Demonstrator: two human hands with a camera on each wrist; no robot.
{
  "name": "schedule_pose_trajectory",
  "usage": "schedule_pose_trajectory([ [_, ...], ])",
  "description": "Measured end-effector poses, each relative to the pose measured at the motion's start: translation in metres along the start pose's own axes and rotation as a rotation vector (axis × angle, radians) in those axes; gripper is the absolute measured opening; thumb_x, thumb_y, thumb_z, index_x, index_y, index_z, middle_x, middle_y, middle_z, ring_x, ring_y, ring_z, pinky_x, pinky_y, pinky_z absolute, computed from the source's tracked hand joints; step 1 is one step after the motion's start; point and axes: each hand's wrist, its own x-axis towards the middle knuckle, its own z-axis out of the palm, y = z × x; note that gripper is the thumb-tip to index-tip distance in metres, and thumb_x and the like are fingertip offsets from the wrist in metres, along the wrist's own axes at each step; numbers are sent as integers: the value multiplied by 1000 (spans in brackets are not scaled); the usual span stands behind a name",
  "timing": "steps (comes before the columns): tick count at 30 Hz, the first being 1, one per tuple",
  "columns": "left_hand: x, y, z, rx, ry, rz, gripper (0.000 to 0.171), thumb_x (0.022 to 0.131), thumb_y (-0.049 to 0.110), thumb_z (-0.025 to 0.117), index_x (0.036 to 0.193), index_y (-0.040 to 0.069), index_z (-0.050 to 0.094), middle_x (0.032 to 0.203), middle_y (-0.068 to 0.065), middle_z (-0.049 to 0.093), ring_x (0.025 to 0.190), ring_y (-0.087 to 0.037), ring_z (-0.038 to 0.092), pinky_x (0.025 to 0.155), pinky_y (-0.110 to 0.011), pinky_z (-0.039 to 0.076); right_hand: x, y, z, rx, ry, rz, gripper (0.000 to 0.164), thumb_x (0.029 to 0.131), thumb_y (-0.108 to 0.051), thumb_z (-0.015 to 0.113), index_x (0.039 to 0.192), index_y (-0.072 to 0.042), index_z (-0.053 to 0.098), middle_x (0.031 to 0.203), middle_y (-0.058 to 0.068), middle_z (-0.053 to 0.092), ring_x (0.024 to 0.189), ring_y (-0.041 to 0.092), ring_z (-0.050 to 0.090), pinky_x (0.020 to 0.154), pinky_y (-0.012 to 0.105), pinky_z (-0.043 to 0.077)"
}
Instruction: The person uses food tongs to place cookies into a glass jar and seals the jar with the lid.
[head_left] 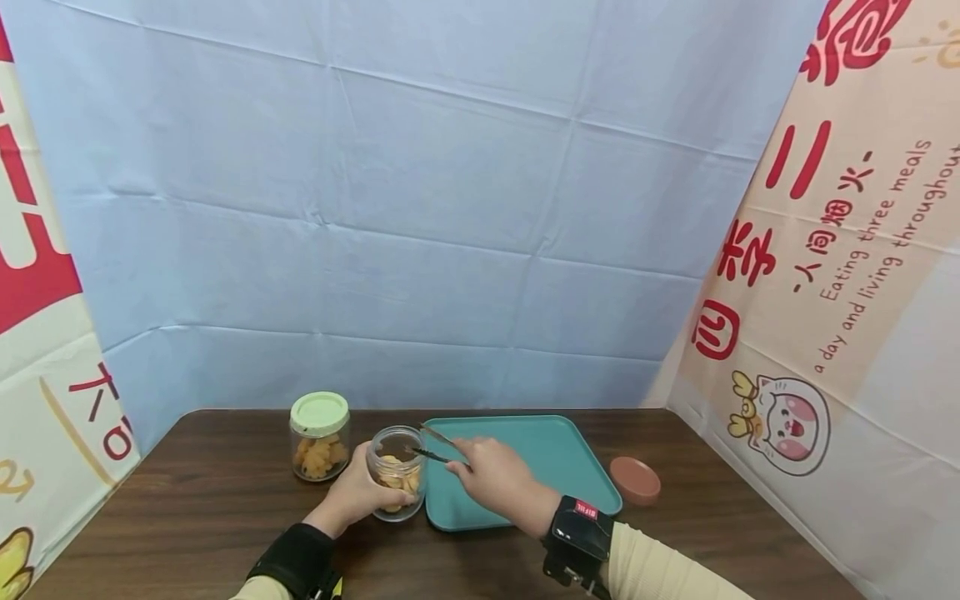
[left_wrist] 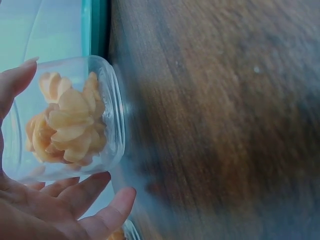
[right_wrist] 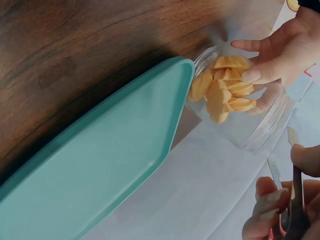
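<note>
My left hand (head_left: 358, 493) grips a lidless clear jar (head_left: 400, 510) round its side, near the middle of the table. Inside lie several pale yellow, scalloped cookies (left_wrist: 70, 122), heaped toward the bottom. A pair of tongs (head_left: 430, 455) is pinched between the thumb and fingers of my right hand (head_left: 498, 479). Their two arms stand apart at the jar's mouth, with nothing visible between them. In the right wrist view, the serrated tips of the tongs (right_wrist: 297, 192) are near the jar's rim, clear of the cookies (right_wrist: 222, 95).
A second jar (head_left: 319, 454) with a light green lid, holding browner cookies, stands to the left. Right of the open jar lies a teal tray (head_left: 536, 450), its left edge close by. A reddish-pink round lid (head_left: 636, 481) rests beyond the tray. Cloth hangs behind the table.
</note>
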Motion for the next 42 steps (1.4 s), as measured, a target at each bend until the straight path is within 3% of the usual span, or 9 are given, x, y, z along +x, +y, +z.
schedule_pose_trajectory([
  [12,2,-2,1,16,14,6,98,68,9,88,141,-9,26,122,-23,50,111,-39,53,91,-53,46,-5,8,-2,19,23,2,40,97,-25,61,128,1,61,116,17,66,100,27,65,77,38,56],
  [25,2,-1,0,27,-1,5,101,69,10,87,145,-7,24,125,-25,50,112,-41,52,89,-53,47,-8,17,-3,30,35,18,40,96,-23,62,127,2,61,112,17,67,94,26,66,69,35,55],
  [42,2,-1,0,31,0,10,99,68,9,88,143,-9,25,125,-24,51,113,-39,52,92,-52,45,-18,36,-7,51,47,32,40,97,-21,61,128,4,60,112,20,66,97,30,65,74,42,55],
])
